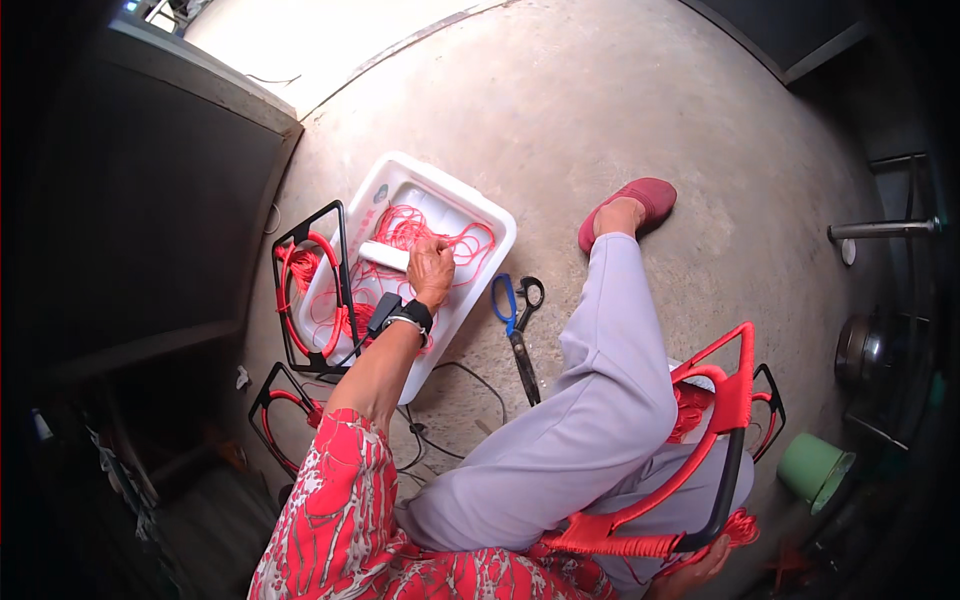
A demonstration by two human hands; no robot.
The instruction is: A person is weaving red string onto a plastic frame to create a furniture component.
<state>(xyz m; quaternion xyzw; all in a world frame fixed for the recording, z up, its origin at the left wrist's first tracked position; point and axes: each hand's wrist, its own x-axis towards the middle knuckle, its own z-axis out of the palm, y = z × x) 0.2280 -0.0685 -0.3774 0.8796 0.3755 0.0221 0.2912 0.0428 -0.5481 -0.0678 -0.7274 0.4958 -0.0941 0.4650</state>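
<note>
1. Fingers of the left hand point(430, 268) curl down among loose red cord point(405, 225) at the right end of a white bar-like piece point(385, 254); their tips are hidden, so I cannot tell whether they pinch strands or grip the bar.
2. The right hand point(697, 570) shows only partly, touching the black lower corner of a red-wrapped frame point(737, 390). Whether its fingers close on that frame or on the red bundle point(738, 528) beside it, I cannot tell.
3. From the left fingers, the red-wrapped frame lies rightward and nearer the body, well apart, tilted over the leg. Its long axis runs from lower left to upper right, and the right hand is clearly nearer. The loose red cord spreads just beyond the left fingers and to both sides.
4. The white tray point(450, 185) contains the cord and the bar, with another red tangle partly behind the left forearm.
5. A black frame point(345, 262) with a red-wrapped loop stands at the tray's left side; a similar frame point(266, 408) is below it.
6. Scissors point(520, 335) lie right of the tray. Farther right is a green bucket point(812, 470), its contents out of sight.
</note>
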